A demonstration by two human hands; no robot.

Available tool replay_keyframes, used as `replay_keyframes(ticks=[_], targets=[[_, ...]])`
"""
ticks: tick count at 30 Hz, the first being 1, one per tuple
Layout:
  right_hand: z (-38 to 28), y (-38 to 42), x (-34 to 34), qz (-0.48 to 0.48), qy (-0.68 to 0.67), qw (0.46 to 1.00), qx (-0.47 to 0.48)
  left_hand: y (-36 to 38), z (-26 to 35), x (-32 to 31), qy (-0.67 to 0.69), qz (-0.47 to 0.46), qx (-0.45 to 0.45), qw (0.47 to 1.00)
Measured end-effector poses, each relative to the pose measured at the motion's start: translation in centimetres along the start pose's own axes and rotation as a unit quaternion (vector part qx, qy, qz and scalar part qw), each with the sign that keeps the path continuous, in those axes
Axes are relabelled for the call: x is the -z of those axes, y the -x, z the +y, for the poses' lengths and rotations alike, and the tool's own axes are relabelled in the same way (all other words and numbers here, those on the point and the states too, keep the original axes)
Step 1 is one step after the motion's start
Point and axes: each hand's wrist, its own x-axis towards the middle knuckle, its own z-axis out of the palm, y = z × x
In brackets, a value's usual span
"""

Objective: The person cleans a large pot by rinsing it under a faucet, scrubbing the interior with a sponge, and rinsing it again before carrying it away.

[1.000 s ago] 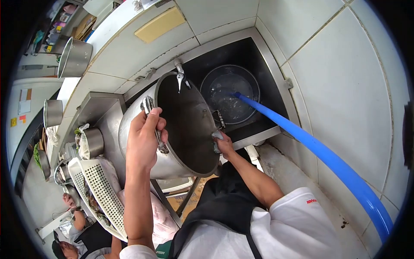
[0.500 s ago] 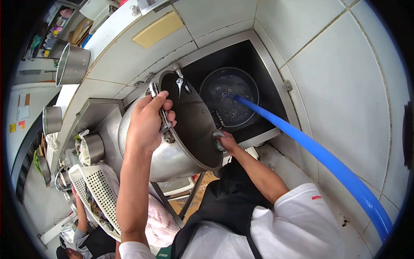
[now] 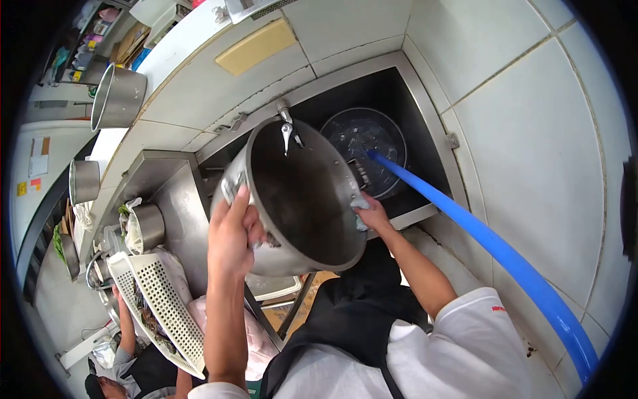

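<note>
Both hands are on the big pot (image 3: 302, 226): in the head view, the left hand (image 3: 232, 233) has its fingers curled round 1 side handle, and the right hand (image 3: 375, 214) pinches a pale cloth (image 3: 359, 211) against the opposite rim. The left forearm rises nearly upright from the bottom edge; the right arm slants up and inward from the lower right. Held between the 2 hands, the pot is tilted, its mouth facing up and toward the right hand.

The left fingers cover much of the handle, and the pot's shadowed bottom is hard to make out. At lower left, far beyond the left forearm, another person (image 3: 149, 369) is cut off by the edge.

Beyond the right hand, a round basin (image 3: 403, 149) in the sink (image 3: 382, 83) holds rippling water, with the end of a blue hose (image 3: 478, 233) in it. Left of the left hand, a white basket (image 3: 163, 299) holds dark pieces too unclear to name.
</note>
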Motion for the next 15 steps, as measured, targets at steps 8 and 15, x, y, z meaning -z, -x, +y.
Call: replay_keyframes(ticks=[8,15], targets=[[-7.2,7.1,0.2,0.111,0.260,0.958,0.054,0.5,-4.6,9.8,-0.014,0.112,-0.021,0.993],[-8.3,4.0,-4.5,0.000,0.420,0.859,0.292,-0.4,-6.6,13.5,0.025,0.102,0.002,0.994]])
